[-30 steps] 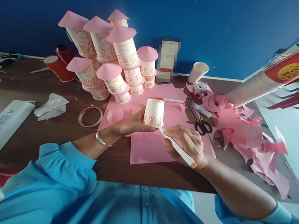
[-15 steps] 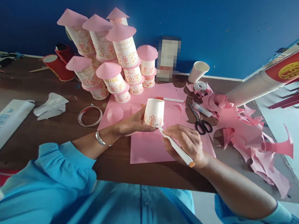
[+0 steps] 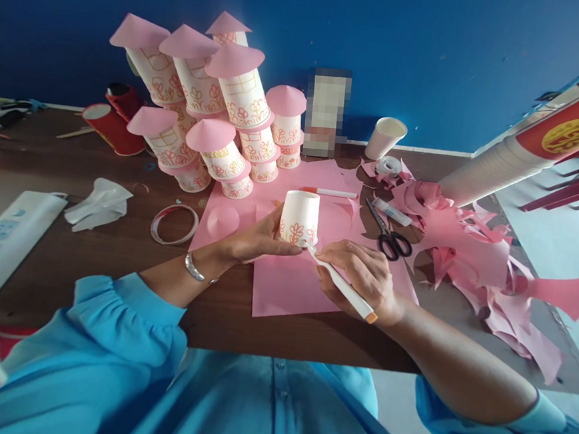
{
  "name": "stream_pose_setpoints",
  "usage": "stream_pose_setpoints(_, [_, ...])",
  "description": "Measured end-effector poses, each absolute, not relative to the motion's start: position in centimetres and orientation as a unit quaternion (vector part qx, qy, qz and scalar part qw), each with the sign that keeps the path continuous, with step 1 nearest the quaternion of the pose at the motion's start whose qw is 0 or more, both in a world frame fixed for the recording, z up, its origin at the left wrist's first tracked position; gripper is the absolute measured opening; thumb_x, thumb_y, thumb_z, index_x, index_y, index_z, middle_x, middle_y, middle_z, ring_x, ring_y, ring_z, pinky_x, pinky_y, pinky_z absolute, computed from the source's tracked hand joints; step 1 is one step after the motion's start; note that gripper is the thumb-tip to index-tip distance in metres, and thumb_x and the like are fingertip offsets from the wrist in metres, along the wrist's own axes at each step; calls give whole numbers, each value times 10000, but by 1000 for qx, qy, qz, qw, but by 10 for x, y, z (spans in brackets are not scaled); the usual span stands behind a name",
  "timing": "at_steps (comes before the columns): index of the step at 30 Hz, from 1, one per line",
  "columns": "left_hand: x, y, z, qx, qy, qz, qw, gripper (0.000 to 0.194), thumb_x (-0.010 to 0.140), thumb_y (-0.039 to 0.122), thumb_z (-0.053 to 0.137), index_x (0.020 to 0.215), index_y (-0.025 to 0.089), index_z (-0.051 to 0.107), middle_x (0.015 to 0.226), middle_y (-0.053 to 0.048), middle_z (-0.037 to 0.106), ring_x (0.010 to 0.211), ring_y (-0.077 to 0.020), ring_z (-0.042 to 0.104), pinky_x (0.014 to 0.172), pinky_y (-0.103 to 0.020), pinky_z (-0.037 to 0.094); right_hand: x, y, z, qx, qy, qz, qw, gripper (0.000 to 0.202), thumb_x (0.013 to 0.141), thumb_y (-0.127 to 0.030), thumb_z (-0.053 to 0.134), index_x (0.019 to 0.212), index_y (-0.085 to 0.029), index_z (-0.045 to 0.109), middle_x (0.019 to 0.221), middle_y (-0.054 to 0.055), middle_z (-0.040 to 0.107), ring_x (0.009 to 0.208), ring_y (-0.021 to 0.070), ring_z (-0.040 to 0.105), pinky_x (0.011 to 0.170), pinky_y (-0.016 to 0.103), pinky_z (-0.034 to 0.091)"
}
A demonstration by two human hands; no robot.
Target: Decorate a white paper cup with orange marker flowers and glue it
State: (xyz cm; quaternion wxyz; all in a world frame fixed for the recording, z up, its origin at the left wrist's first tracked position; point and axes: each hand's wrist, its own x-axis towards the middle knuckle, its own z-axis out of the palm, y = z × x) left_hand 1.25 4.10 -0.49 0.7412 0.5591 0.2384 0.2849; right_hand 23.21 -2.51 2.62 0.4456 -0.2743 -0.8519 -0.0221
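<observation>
A white paper cup point(image 3: 301, 209), with red and orange flowers drawn along its lower part, is gripped in my left hand point(image 3: 261, 235). My thumb lies along the cup's lower edge; the other fingers are mostly hidden behind it. In my right hand point(image 3: 360, 276) is a white marker point(image 3: 346, 292) with an orange end, its tip at or very near the cup's lower right edge. Pink paper sheets point(image 3: 288, 290) lie beneath both hands. Behind the cup rests a second marker point(image 3: 336, 193) with a red end.
Decorated cup towers with pink cone roofs point(image 3: 210, 134) stand at back left. To the right are black-handled scissors point(image 3: 394, 242), a glue tube point(image 3: 393, 212), pink paper scraps point(image 3: 472, 245) and a long cup stack point(image 3: 504, 160). A tape roll point(image 3: 174, 224) lies left.
The cup and both hands stay almost in place, with the marker tip still by the cup's lower edge. A pink scrap at the far right has swung outward over the table's edge.
</observation>
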Motion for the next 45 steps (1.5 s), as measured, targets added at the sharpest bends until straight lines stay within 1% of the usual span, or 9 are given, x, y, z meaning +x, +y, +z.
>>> stream_pose_setpoints(3, [12, 41, -5, 556, 245, 286, 741, 749, 786, 305, 860, 1424, 246, 472, 1073, -56, 672, 1005, -228, 647, 876, -375, 523, 232, -25, 28, -276, -854, -24, 441, 153, 938, -97, 614, 1067, -173, 581, 822, 60, 732, 712, 167, 726, 636, 277, 607])
stream_pose_setpoints(8, [12, 41, -4, 561, 233, 285, 741, 757, 801, 292, 849, 1447, 270, 455, 1064, -50, 670, 997, -225, 642, 864, -369, 521, 233, -25, 29, -274, -856, -18, 438, 158, 939, -96, 615, 1073, -173, 581, 825, 59, 733, 718, 167, 728, 640, 276, 606])
stream_pose_setpoints(11, [12, 41, -4, 564, 226, 284, 741, 706, 809, 288, 842, 1421, 272, 489, 1075, -51, 665, 1006, -223, 637, 868, -366, 520, 233, -25, 29, -269, -855, -19, 442, 168, 922, -77, 632, 1059, -160, 583, 826, 72, 733, 710, 172, 728, 635, 278, 599])
stream_pose_setpoints(16, [12, 41, -4, 570, 222, 281, 739, 624, 817, 289, 839, 1363, 259, 537, 1060, -45, 657, 995, -212, 630, 863, -354, 518, 233, -25, 29, -273, -855, -17, 441, 176, 929, -89, 625, 1072, -182, 579, 830, 52, 728, 714, 163, 726, 638, 267, 600])
stream_pose_setpoints(19, [12, 41, -6, 566, 220, 282, 742, 645, 813, 281, 844, 1377, 260, 531, 1072, -49, 656, 1000, -211, 627, 869, -354, 516, 233, -25, 29, -272, -855, -20, 440, 178, 927, -85, 625, 1069, -181, 577, 824, 51, 727, 716, 164, 728, 639, 267, 604])
stream_pose_setpoints(25, [10, 41, -8, 556, 225, 283, 748, 820, 805, 260, 853, 1501, 318, 424, 1084, -44, 657, 993, -211, 634, 890, -370, 521, 233, -25, 30, -280, -851, -21, 443, 173, 935, -101, 621, 1073, -195, 577, 815, 36, 727, 716, 162, 733, 640, 267, 606])
stream_pose_setpoints(36, [12, 40, -6, 553, 226, 291, 748, 940, 793, 272, 861, 1576, 343, 346, 1102, -55, 660, 1008, -224, 638, 883, -373, 525, 233, -25, 32, -278, -856, -24, 434, 166, 919, -74, 628, 1041, -176, 582, 802, 48, 719, 701, 167, 731, 622, 267, 594])
stream_pose_setpoints(40, [12, 40, -4, 557, 231, 288, 743, 926, 793, 277, 860, 1567, 342, 356, 1111, -51, 655, 1037, -235, 627, 898, -386, 521, 233, -26, 32, -280, -857, -23, 432, 162, 926, -82, 622, 1042, -186, 581, 789, 36, 714, 690, 161, 722, 613, 267, 592])
stream_pose_setpoints(45, [12, 40, -2, 571, 228, 285, 736, 775, 812, 284, 844, 1479, 295, 450, 1054, -46, 652, 987, -213, 621, 860, -362, 508, 232, -27, 32, -273, -858, -10, 436, 168, 920, -76, 602, 1044, -186, 577, 781, 27, 710, 684, 156, 713, 610, 262, 586])
